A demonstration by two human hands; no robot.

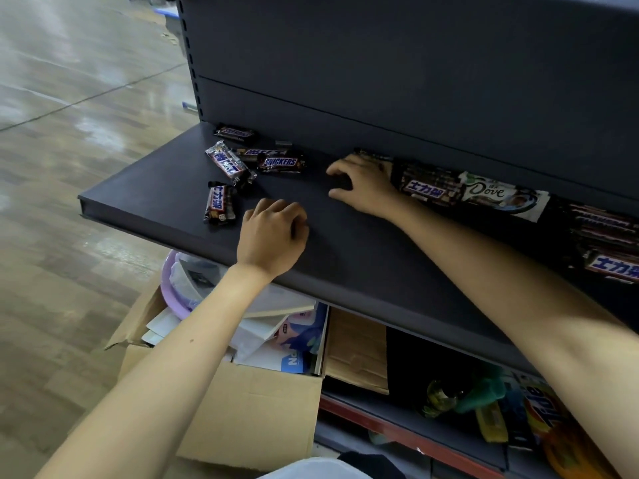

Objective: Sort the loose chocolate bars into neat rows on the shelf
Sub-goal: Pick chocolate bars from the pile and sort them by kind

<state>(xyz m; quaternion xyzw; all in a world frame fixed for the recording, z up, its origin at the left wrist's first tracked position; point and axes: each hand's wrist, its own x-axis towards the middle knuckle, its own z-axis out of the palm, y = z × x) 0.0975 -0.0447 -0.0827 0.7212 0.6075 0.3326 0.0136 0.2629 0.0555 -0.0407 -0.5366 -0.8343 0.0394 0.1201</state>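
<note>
Bars (280, 163) lie loose at the left end of the shelf (345, 243), probably light, stiff and slippery, best pinched by the long sides. Left hand (273, 233) is curled, holding nothing; right hand (363, 183) rests spread beside the sorted row (432, 188).

I am in a shop, facing a run of retail racking. The dark metal shelf (345, 236) in front of me sits against a slotted upright (188, 63) and a plain back panel (415, 63), the kind that lines supermarket aisles. Wrapped Snickers bars (281, 163) and a Dove bar (501, 195) lie on it as stock. A lower shelf (397, 432) with a red edge carries bright packets (539, 413), too blurred to read. A cardboard box (249, 409) of papers and packaging stands on the wide, shiny floor (69, 167) beside the unit.
</note>
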